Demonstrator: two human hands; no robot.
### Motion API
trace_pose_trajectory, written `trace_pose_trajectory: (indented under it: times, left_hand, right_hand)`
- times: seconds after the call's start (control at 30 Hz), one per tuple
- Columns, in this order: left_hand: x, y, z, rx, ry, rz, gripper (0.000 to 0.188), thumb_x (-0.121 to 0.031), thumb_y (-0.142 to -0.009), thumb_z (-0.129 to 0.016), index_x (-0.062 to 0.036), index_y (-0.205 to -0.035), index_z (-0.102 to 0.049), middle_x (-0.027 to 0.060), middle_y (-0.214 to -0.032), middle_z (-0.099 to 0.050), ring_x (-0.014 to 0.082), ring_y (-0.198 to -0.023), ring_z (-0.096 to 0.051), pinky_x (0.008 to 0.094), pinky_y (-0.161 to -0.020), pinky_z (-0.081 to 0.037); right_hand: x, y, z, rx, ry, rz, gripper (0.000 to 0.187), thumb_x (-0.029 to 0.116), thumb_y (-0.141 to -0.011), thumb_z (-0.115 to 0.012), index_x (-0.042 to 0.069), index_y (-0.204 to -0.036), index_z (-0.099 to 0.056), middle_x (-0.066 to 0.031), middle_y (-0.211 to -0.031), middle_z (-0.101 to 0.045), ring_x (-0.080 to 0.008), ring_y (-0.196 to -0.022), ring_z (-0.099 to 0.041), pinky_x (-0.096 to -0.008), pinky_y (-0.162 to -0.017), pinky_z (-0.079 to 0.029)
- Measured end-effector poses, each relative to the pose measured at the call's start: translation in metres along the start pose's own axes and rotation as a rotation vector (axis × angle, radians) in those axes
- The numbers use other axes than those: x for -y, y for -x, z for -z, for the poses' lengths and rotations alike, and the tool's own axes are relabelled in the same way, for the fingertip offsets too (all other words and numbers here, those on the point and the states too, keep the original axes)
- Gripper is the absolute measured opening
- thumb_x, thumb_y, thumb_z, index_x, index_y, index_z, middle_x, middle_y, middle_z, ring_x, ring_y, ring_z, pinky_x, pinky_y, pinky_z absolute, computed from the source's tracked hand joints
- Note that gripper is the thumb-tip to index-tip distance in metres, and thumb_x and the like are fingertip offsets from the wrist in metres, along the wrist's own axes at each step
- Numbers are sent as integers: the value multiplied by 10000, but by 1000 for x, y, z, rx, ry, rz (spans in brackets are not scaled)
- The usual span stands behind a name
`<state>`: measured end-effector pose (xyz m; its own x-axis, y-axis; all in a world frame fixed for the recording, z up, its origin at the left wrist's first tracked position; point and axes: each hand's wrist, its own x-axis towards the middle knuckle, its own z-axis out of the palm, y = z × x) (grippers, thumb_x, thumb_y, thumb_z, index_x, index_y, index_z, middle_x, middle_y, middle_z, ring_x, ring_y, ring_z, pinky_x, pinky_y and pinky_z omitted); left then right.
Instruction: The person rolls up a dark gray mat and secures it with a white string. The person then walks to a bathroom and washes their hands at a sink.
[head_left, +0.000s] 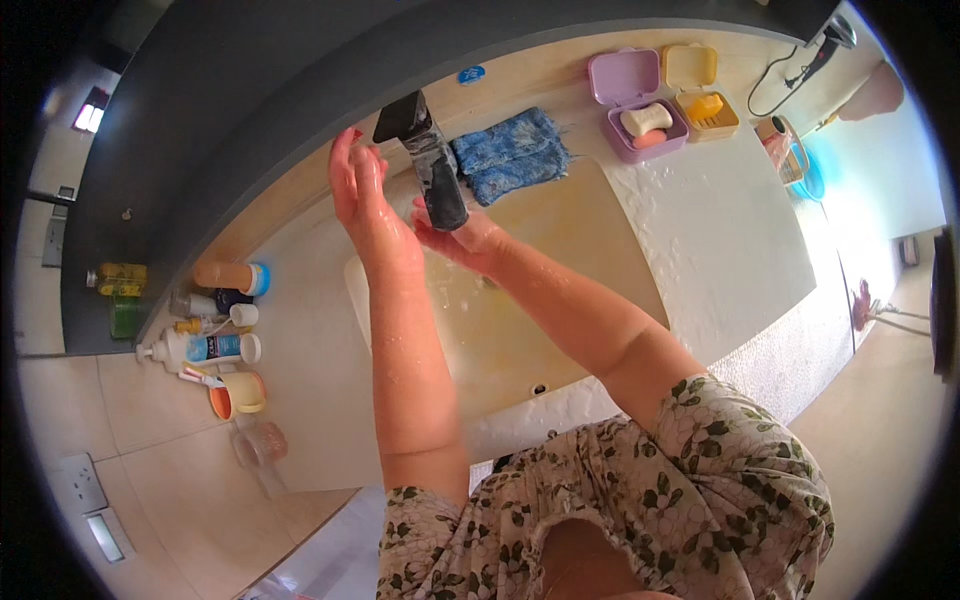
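A dark faucet, wet and whitish-smeared, reaches out over the beige sink basin. My left hand is raised just left of the faucet, wet, its fingers stretched up and holding nothing. Under the end of the spout lies my right hand, palm upward; the spout hides part of it, and the fingers that show on its left side are apart. Both forearms are wet. Just right of the faucet, a folded blue frayed cloth rests on the back ledge.
Along the left stand several bottles, a pump bottle and a mug with toothbrushes. At the back right are a purple soap box and a yellow one, both lids up. A dark cabinet overhangs the back. Water wets the counter.
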<state>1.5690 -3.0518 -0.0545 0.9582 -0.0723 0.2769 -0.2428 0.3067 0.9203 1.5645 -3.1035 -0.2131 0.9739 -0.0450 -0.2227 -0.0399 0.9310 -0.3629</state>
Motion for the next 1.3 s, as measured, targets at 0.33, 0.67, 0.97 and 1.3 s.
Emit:
trace_pose_trajectory:
  times: [0.33, 0.67, 0.97, 1.3]
  left_hand:
    - [11, 0, 7, -13, -250, -7, 345, -336, -930, -519, -38, -1010, -675, -37, -893, -566, 83, -770, -379, 238, -755, -345]
    - [28, 17, 23, 14, -234, 1, 330, -347, -937, -523, -77, -1053, -672, -41, -811, -492, 78, -776, -398, 231, -726, -343]
    - [21, 17, 29, 53, -265, -4, 341, -390, -926, -537, -108, -1049, -685, -73, -823, -523, 48, -792, -419, 208, -715, -332]
    - [29, 77, 54, 63, -467, -28, 496, -253, -862, -620, -153, -1319, -458, 66, -1139, -499, 141, -847, -512, 306, -874, -425]
  right_hand:
    - [43, 68, 26, -31, 1199, 27, 252, 254, -773, -662, 66, -930, -609, -28, -731, -532, -156, -634, -561, -270, -554, -451]
    - [86, 107, -3, -298, 1485, -36, 268, 291, -782, -689, 28, -831, -671, -112, -746, -648, -246, -731, -630, -350, -712, -496]
    - [79, 120, -1, -187, 1515, 6, 338, 374, -810, -666, 40, -858, -647, -70, -691, -632, -175, -621, -598, -322, -602, -482]
    - [92, 136, 9, -160, 1463, -59, 367, 383, -818, -654, 44, -956, -637, -90, -805, -634, -178, -731, -605, -319, -662, -492]
